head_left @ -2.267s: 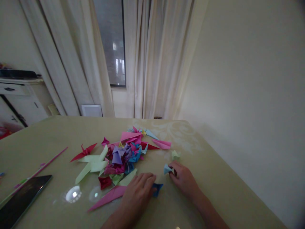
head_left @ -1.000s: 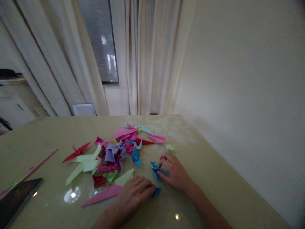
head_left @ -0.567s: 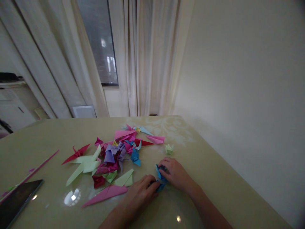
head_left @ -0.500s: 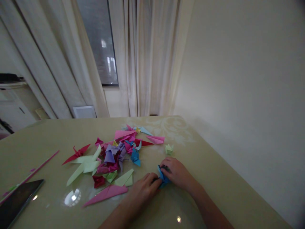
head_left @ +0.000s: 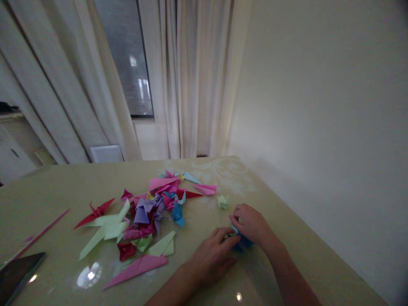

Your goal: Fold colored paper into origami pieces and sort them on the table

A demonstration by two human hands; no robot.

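Observation:
A blue piece of folded paper [head_left: 245, 243] lies low over the table between my two hands, partly covered by them. My left hand [head_left: 212, 254] grips its left side, thumb and fingers closed at the edge. On the far right side, my right hand [head_left: 251, 224] pinches the paper with bent fingers. The exact shape of the fold is hidden under the fingers. Just beyond my right hand sits a small pale green folded paper [head_left: 223, 202]. To the left is a blue origami piece [head_left: 177, 213], apart from both hands.
A pile of origami spreads left of my hands: a purple piece [head_left: 143, 211], a pale green pinwheel shape [head_left: 111, 227], a red crane [head_left: 96, 212] and a pink paper plane [head_left: 137, 268]. A dark tablet [head_left: 21, 274] and thin pink stick [head_left: 47, 229] lie far left. A wall [head_left: 318, 127] borders the right.
Both hands have shifted right with the blue folded paper between them. The view has turned slightly, so the pile appears a little further left and lower.

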